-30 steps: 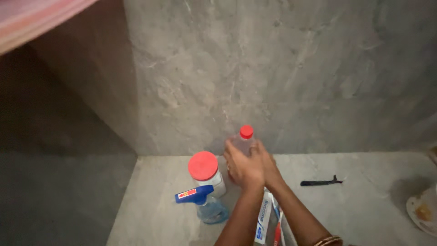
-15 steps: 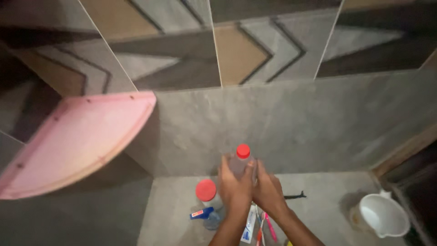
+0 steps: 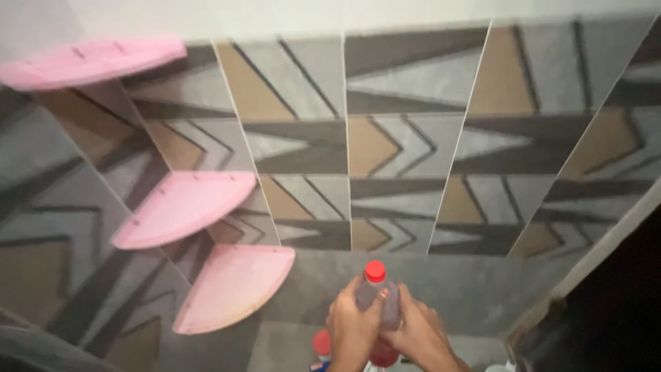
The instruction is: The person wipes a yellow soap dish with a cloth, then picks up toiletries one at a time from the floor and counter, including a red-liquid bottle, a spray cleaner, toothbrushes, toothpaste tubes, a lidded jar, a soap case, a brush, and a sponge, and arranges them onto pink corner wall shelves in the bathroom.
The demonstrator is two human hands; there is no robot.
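Red-capped bottle (image 3: 376,296): looking light, smooth plastic, likely slippery; best gripped mid-body.
Left hand (image 3: 352,331): wrapping the bottle.
Right hand (image 3: 418,335): clasping it too.
Pink shelves (image 3: 233,286): sitting left.

Open room is seen above and to the right of the bottle (image 3: 375,293), which is gripped between the left hand (image 3: 352,329) and the right hand (image 3: 418,335). Passage to the left is narrowed by three pink corner shelves (image 3: 231,286). The way forward is closed by the tiled wall (image 3: 413,151). Below, a red-capped container (image 3: 321,342) is crowded against the hands.
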